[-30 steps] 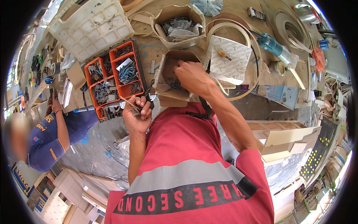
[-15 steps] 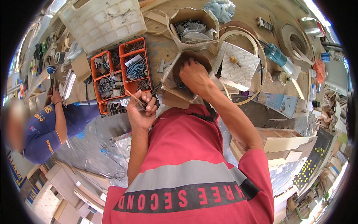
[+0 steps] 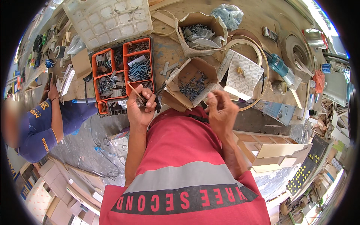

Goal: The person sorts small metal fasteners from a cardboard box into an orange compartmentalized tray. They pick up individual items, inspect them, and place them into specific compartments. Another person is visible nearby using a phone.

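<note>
Left hand point(image 3: 139, 107) closes around a small bundle of screws point(image 3: 139, 100) at the near edge of the workbench point(image 3: 170, 52), while the right hand point(image 3: 222, 111), fingers curled, pinches something too small to make out. Between them sits an open cardboard box point(image 3: 189, 84) of dark screws. An orange organizer tray point(image 3: 122, 75) holds sorted fasteners; a second box point(image 3: 198, 32) lies beyond.

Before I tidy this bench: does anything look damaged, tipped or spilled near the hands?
The cardboard box of screws just ahead of the right hand sits tilted with its flaps splayed and ragged. A second torn box behind it gapes open. The left hand is closed beside the orange organiser tray. No spilled screws show.
</note>
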`<state>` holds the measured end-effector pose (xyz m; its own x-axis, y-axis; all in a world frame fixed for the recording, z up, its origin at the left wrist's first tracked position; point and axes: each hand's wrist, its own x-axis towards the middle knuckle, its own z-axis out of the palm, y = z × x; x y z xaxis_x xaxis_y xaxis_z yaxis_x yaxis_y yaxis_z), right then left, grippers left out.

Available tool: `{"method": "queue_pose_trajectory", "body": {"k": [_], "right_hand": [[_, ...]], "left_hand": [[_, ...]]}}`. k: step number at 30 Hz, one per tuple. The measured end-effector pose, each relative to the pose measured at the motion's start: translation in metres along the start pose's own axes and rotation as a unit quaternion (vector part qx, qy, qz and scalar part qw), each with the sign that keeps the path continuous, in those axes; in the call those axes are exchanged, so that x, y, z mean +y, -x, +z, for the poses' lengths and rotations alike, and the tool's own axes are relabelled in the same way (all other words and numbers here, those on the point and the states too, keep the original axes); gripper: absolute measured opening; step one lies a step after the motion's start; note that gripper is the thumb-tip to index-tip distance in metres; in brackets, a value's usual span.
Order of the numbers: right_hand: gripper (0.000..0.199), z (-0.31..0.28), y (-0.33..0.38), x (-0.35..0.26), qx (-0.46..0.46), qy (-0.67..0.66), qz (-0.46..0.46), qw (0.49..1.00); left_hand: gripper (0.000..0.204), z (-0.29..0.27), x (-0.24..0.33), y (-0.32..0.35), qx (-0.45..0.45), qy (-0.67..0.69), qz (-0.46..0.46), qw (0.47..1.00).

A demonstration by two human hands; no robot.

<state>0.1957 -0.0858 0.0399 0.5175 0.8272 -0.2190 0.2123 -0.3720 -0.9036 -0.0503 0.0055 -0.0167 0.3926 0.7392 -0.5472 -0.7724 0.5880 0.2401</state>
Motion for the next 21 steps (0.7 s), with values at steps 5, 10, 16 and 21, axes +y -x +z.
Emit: {"method": "queue_pose_trajectory", "body": {"k": [5,10,16,21], "right_hand": [[0.061,0.025,-0.009,0.035,0.033,0.083,0.123,0.988],[0.052,0.033,-0.006,0.055,-0.057,-0.06,0.193,0.978],[0.038,0.036,-0.003,0.054,-0.109,0.097,0.113,0.983],[0.035,0.034,0.004,0.059,-0.081,0.066,0.08,0.991]], "left_hand": [[0.043,0.022,0.009,-0.023,-0.043,-0.012,0.035,0.998],[0.049,0.027,0.021,-0.039,-0.087,0.02,0.024,0.996],[0.044,0.023,0.019,-0.044,-0.13,0.09,0.019,0.987],[0.042,0.044,0.02,-0.053,-0.124,0.151,0.02,0.98]]}}
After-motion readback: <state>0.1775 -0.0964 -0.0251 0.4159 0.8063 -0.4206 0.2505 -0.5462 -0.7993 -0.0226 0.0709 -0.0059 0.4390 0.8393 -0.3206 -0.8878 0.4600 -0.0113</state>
